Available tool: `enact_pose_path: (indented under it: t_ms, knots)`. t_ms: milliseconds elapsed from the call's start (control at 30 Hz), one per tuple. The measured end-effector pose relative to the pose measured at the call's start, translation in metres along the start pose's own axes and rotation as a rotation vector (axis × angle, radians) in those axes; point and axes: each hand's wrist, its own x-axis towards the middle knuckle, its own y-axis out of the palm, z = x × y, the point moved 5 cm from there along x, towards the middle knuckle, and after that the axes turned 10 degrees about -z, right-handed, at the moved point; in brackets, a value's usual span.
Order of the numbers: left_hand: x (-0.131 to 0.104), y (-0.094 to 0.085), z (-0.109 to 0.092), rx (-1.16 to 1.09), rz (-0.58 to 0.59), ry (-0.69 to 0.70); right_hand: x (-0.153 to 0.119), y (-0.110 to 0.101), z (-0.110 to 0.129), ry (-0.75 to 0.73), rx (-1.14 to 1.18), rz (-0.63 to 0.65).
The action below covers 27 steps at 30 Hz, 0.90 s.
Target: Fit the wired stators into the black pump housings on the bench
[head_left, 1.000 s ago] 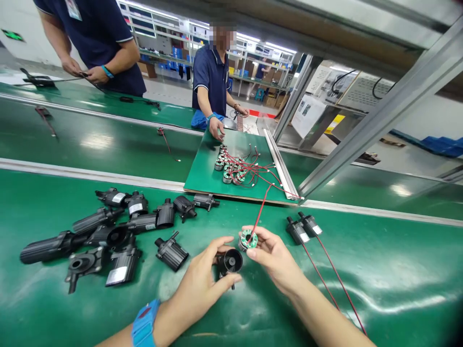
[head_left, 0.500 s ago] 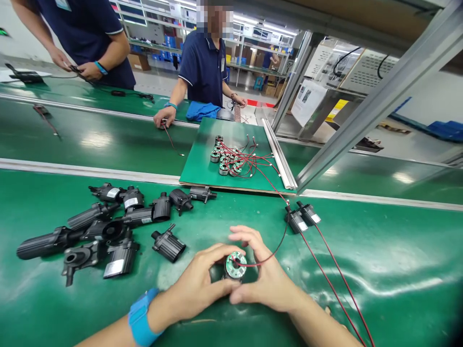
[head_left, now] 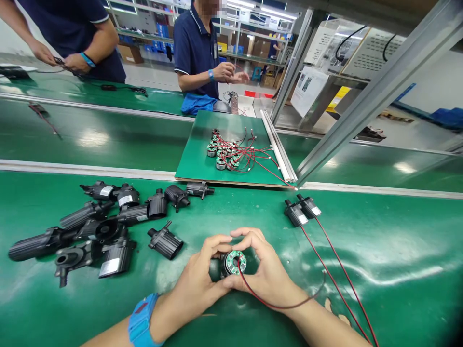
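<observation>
1. My left hand (head_left: 197, 277) is curled round the black housing (head_left: 222, 266), fingers and thumb closed in on its side.
2. My right hand (head_left: 271, 267) arches half open round the other side; whether its fingertips press on anything I cannot tell.
3. The round circuit board (head_left: 232, 258) sits at the housing's mouth, between my hands, well in from the far edge of the bench (head_left: 398, 231). Whether the housing rests on the bench is hidden.
4. I judge this step to be seating the board unit in the housing; how deep it sits I can't see. The next move calls for straight, even pressure, with the lead (head_left: 275, 305) kept from being pinched.
5. Half a second ago the lead arched towards the two wired pumps (head_left: 296, 213) near the bench's far edge; now it droops over my right wrist. My right fingertips have closed in towards my left ones.
</observation>
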Motion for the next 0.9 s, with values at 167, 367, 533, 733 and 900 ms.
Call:
enact_pose_path:
  t_ms: [167, 367, 533, 733, 900]
  knots:
    - [-0.001, -0.002, 0.003, 0.078, -0.04, 0.046, 0.002, -0.005, 0.007, -0.09, -0.081, 0.102]
    - [0.003, -0.001, -0.011, 0.169, 0.055, 0.268, 0.006, -0.025, 0.008, -0.075, -0.127, 0.023]
    - [0.001, -0.003, -0.021, 0.402, 0.149, 0.349, 0.0, -0.023, 0.017, -0.311, -0.38, 0.166]
    - [0.007, -0.005, -0.031, 0.383, 0.155, 0.313, 0.0, -0.012, 0.024, -0.448, -0.56, 0.236]
    - [0.026, 0.012, -0.029, 0.333, 0.192, 0.113, 0.001, -0.024, 0.013, -0.248, -0.633, 0.146]
